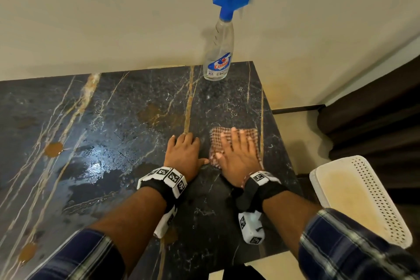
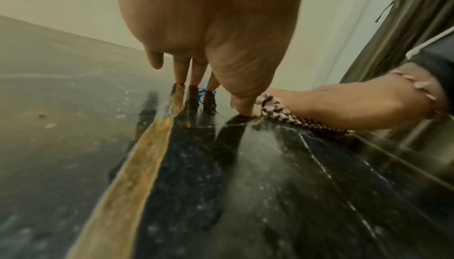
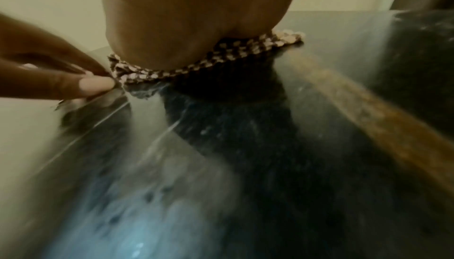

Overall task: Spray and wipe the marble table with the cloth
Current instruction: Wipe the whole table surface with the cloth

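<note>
Wiping under way; right hand point(image 1: 238, 154) presses flat, fingers spread, on the checked cloth point(image 1: 250, 135) near the tabletop's point(image 1: 113, 120) right edge; left hand point(image 1: 183, 151) rests beside it, fingers straight; spray bottle point(image 1: 219, 52) stands far; next, likely sweep left over the wet sheen.

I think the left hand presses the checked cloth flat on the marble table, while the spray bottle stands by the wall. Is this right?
Not quite: the right hand presses the checked cloth, as the head view shows. The left hand rests beside it on the marble table. The spray bottle does stand by the wall.

Plaid sleeves point(image 1: 354, 254), black marker-tagged wristbands point(image 1: 167, 183)
</note>
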